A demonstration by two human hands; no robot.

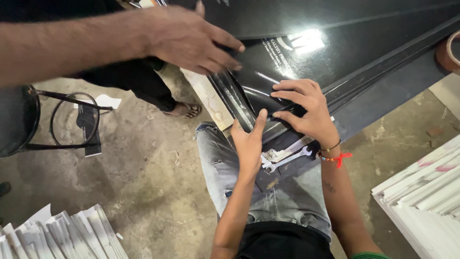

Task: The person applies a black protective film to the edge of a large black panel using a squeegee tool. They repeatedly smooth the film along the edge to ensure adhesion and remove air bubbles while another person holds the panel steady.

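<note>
Nearest the camera, the person's grey jeans (268, 196) fill the lower middle, with a stack of white strips (62, 235) on the floor to the lower left and white panels (426, 192) at the lower right. Above the lap, a silver spanner (287, 159) lies on the edge of a long glossy black panel (345, 62) that runs away to the upper right. The left hand (249, 144) presses flat against the panel's near end, thumb raised, fingers open, clasping nothing. The right hand (304, 108) rests spread on the black surface just beside it, fingertips down, also open and not closed round anything. Farther off, a co-worker's hand (191, 41) reaches in from the left, palm down on the same panel. A black metal stool (28, 120) stands at the far left
</note>
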